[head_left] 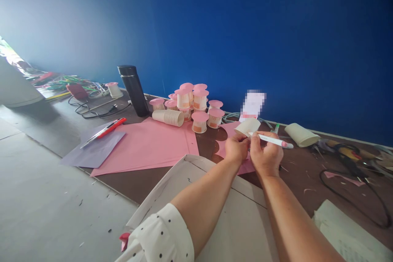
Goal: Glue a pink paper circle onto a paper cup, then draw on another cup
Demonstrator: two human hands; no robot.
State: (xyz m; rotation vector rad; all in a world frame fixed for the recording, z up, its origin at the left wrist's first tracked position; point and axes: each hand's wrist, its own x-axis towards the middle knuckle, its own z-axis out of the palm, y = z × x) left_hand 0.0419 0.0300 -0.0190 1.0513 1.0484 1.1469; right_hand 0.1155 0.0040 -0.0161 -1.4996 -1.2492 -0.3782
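My left hand [237, 149] is closed around the lower side of a white paper cup [249, 125], which lies tilted. In my right hand [266, 153] is a white marker pen [270, 139] with a pinkish band near its back end. The pen's tip meets or nearly meets the cup's side; I cannot tell which. Beneath both hands lies a pink sheet [225, 147] with rounded cut-outs along its edge. Several finished-looking cups with pink round tops and orange drawn patches stand to the left, among them one front cup [200, 123].
A stack of nested paper cups [168, 117] lies beside a black flask [134, 90]. Pink paper [147, 143], a purple sheet [104, 147] and a red utility knife [106, 131] are at the left. Another cup [301, 135] and black cables [353, 163] lie rightward. A blue wall [215, 28] rises behind.
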